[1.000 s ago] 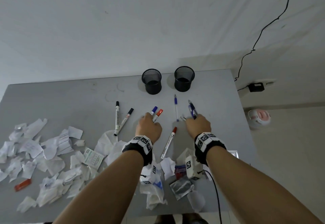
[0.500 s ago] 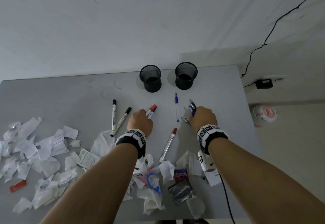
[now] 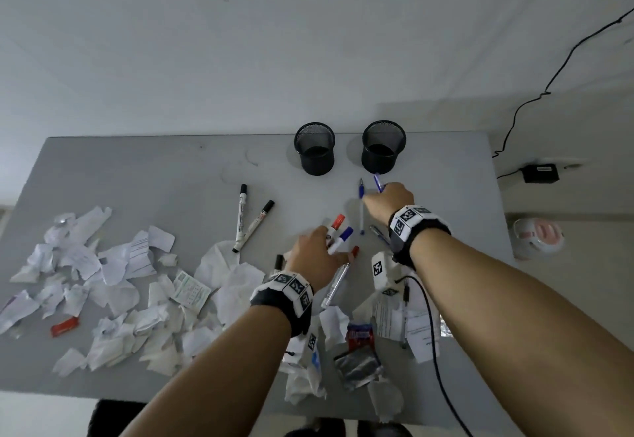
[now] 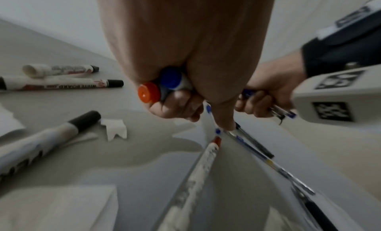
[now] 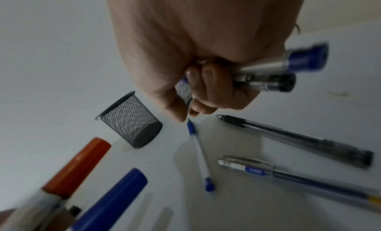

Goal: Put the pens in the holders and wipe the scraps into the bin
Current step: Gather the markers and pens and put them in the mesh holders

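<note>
Two black mesh holders [image 3: 314,148] [image 3: 383,146] stand at the table's far edge. My left hand [image 3: 329,248] grips a red-capped marker [image 4: 149,92] and a blue-capped marker [image 4: 170,78]; one straight finger reaches down to a clear pen [image 4: 253,146] beside a red-tipped marker [image 3: 338,279] lying on the table. My right hand [image 3: 374,196] grips two pens [image 5: 288,61], and its fingertips are at the tip of a blue ballpoint [image 5: 201,153]. Two black markers [image 3: 242,213] [image 3: 255,225] lie to the left. Paper scraps [image 3: 103,282] cover the table's left side.
More scraps and foil wrappers [image 3: 360,361] lie at the table's near edge between my forearms. A black gel pen [image 5: 299,136] and a blue gel pen [image 5: 288,174] lie by my right hand. A cable [image 3: 429,316] hangs from my right wrist. A tape roll [image 3: 538,236] sits on the floor to the right.
My right hand has moved forward to the blue ballpoint with its pens. My left hand has shifted right, still holding its two markers, to the red-tipped marker and clear pen.
</note>
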